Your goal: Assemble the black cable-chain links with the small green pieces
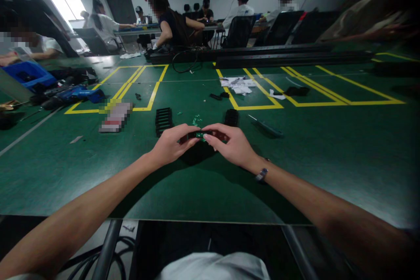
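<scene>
My left hand (175, 141) and my right hand (231, 142) meet above the green table, fingertips pinched on a small dark part (199, 134) with green, shiny spots. Its exact kind is mostly hidden by my fingers. Just beyond my left hand lies a black slotted rack (163, 121). A second black ribbed piece (231, 116) sits behind my right hand. Several tiny shiny green bits (197, 120) are scattered between the two. To the right rests a screwdriver (266, 126) with a dark teal handle.
Crumpled white paper (238, 84) and black scraps (297, 91) lie farther back. At left are a blue power tool (74, 95), a blue bin (28, 74) and a blurred flat box (116, 117). Long black bars (288, 54) cross the far edge. Several people work beyond.
</scene>
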`<state>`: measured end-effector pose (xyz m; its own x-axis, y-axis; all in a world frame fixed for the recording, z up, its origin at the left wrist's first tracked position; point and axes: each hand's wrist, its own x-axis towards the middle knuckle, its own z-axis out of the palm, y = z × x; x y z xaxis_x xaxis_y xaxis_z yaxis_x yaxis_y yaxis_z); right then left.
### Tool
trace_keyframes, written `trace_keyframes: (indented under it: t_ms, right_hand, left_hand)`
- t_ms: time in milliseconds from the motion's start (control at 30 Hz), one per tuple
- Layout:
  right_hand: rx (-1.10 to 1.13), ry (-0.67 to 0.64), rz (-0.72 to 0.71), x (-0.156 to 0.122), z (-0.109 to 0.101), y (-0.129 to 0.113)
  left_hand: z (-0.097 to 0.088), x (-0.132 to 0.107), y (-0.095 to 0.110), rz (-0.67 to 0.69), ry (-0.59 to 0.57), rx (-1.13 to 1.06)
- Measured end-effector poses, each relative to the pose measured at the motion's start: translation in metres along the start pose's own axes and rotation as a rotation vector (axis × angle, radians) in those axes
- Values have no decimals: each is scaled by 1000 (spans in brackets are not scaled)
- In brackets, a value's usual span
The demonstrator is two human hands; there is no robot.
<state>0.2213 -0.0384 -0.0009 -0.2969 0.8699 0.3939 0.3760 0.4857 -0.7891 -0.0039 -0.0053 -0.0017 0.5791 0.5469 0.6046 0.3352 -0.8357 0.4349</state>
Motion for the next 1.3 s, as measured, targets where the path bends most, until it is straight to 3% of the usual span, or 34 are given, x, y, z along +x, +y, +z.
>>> trace_keyframes:
  t_ms: [400,833,1300]
  right_hand:
    - [68,-19,43,0,1,0]
    - [270,13,35,-3,1,-4]
    - [321,7,67,-3,1,-4]
  left_hand:
    - [1,0,-1,16,3,-12]
    - [-1,1,14,-46,1,-89]
    - [0,-1,11,-7,-6,-40]
